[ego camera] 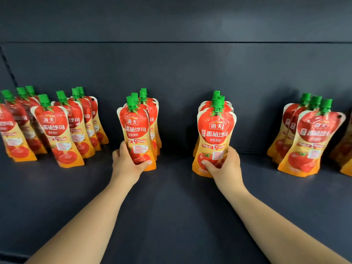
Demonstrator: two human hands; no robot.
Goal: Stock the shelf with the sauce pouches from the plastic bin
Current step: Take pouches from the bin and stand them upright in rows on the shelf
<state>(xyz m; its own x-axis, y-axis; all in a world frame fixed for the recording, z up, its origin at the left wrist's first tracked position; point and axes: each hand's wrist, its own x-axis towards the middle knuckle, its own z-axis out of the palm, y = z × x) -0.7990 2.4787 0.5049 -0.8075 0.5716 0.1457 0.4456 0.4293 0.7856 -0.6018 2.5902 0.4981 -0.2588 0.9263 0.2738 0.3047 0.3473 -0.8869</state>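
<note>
Dark grey shelving fills the view, a flat metal shelf (pixel 171 206) under a plain back panel (pixel 171 60). Red-and-orange stand-up sauce pouches with green spout caps stand on it in front-to-back files, labels outward, presumably so shoppers can read them: a left group (pixel 57 128) and a right group (pixel 308 138). Between them the left hand (pixel 126 161) grips the left-centre front pouch (pixel 136 128) low down, fingers (pixel 147 162) curled round its base. The right hand (pixel 223 164) grips the right-centre front pouch (pixel 215 134) likewise, probably to seat each upright against those behind. No plastic bin is in view.
</note>
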